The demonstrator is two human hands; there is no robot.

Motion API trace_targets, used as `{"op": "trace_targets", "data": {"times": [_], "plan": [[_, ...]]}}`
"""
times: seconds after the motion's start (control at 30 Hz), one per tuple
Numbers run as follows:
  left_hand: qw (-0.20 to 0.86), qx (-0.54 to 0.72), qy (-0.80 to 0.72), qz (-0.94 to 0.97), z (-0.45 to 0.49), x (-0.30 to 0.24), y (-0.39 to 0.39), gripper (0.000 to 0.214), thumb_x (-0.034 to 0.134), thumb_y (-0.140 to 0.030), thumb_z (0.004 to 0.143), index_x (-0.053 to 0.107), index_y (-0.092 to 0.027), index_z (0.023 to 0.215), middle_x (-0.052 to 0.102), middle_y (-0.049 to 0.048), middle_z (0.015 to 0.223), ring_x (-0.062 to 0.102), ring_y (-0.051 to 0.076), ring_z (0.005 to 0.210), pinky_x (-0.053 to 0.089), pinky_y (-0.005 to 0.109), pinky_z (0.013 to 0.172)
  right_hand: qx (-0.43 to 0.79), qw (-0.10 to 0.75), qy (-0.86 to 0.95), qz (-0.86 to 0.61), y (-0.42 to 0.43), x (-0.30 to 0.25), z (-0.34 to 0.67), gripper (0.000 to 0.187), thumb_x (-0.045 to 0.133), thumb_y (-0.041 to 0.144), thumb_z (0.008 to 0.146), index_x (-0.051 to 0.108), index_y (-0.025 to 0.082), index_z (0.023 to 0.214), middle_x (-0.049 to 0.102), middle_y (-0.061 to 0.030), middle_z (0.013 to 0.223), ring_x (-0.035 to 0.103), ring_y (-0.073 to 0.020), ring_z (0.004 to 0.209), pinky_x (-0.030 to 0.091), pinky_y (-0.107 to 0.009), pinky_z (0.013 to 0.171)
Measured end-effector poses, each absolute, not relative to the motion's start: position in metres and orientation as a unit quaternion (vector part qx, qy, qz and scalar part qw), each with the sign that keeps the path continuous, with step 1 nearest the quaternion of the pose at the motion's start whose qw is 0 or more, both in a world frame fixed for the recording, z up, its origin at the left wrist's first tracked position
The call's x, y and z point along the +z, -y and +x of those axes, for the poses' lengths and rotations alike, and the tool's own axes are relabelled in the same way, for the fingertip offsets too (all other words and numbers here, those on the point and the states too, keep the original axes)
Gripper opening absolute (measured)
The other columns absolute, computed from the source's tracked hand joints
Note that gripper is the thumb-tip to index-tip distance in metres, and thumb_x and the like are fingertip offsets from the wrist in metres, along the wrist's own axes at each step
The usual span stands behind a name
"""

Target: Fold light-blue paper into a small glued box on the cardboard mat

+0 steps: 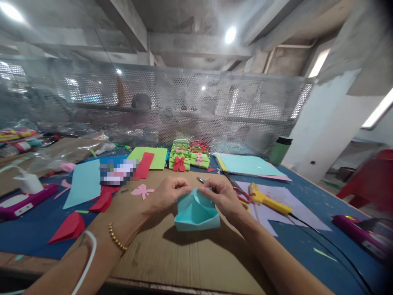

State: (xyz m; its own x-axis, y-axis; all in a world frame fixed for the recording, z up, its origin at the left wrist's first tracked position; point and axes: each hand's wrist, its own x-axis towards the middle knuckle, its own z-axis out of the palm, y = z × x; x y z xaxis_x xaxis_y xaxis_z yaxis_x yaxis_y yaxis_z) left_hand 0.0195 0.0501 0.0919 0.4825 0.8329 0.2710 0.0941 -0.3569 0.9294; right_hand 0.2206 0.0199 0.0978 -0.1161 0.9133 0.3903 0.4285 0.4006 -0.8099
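Observation:
Between my hands is a light blue folded paper box (198, 224), its front wall low and its back flap raised. My left hand (172, 190) pinches the flap's upper left edge between thumb and fingers. On the other side, my right hand (221, 196) grips the upper right edge the same way. The box is over a brown cardboard sheet (172, 262) and casts a shadow on it. A pink paper bow (142, 191) lies left of my left hand. Just right of my right hand are red-handled scissors (242, 194), partly hidden behind it.
A yellow glue gun (268, 198) with a black cord rests on lilac paper (294, 205) at right. Small green paper baskets (179, 159) with bows stand at the back. Red paper pieces (69, 227) and a blue sheet (84, 182) lie left. A green bottle (279, 151) stands far right.

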Motion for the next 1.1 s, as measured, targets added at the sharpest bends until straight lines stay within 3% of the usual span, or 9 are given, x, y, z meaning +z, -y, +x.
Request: {"op": "trace_targets", "data": {"times": [0.17, 0.37, 0.57, 1.1], "plan": [[0.457, 0.369, -0.29, 0.756, 0.019, 0.092, -0.056, 0.033, 0.067, -0.046, 0.079, 0.069, -0.013, 0.076, 0.06, 0.0014, 0.067, 0.05, 0.012, 0.061, 0.037, 0.023, 0.056, 0.285, 0.474, 0.686, -0.473, -0.017, 0.097, 0.219, 0.032, 0.067, 0.046, 0.076, 0.058, 0.018, 0.062, 0.048, 0.0014, 0.058, 0.041, -0.0117, 0.056, 0.03, -0.023, 0.048], [0.477, 0.377, -0.298, 0.735, 0.022, 0.092, -0.051, 0.031, 0.066, -0.044, 0.078, 0.064, -0.014, 0.068, 0.054, -0.0019, 0.06, 0.044, 0.01, 0.055, 0.031, 0.023, 0.051, 0.326, 0.468, 0.684, -0.455, -0.015, 0.095, 0.213, 0.036, 0.068, 0.05, 0.075, 0.057, 0.018, 0.062, 0.046, 0.0022, 0.059, 0.039, -0.0108, 0.055, 0.029, -0.023, 0.048], [0.463, 0.38, -0.311, 0.738, 0.018, 0.093, -0.055, 0.026, 0.066, -0.039, 0.076, 0.063, -0.014, 0.067, 0.053, -0.0026, 0.059, 0.043, 0.009, 0.054, 0.03, 0.023, 0.05, 0.288, 0.489, 0.67, -0.479, -0.017, 0.101, 0.214, 0.05, 0.058, 0.056, 0.084, 0.047, 0.019, 0.053, 0.042, 0.003, 0.053, 0.038, -0.0108, 0.053, 0.029, -0.025, 0.051], [0.467, 0.372, -0.304, 0.742, 0.017, 0.09, -0.061, 0.027, 0.067, -0.039, 0.075, 0.063, -0.014, 0.067, 0.054, -0.0021, 0.061, 0.045, 0.01, 0.056, 0.031, 0.023, 0.052, 0.309, 0.484, 0.676, -0.462, -0.021, 0.094, 0.222, 0.042, 0.056, 0.051, 0.086, 0.047, 0.02, 0.06, 0.043, 0.003, 0.06, 0.04, -0.0122, 0.059, 0.033, -0.026, 0.057]]}}
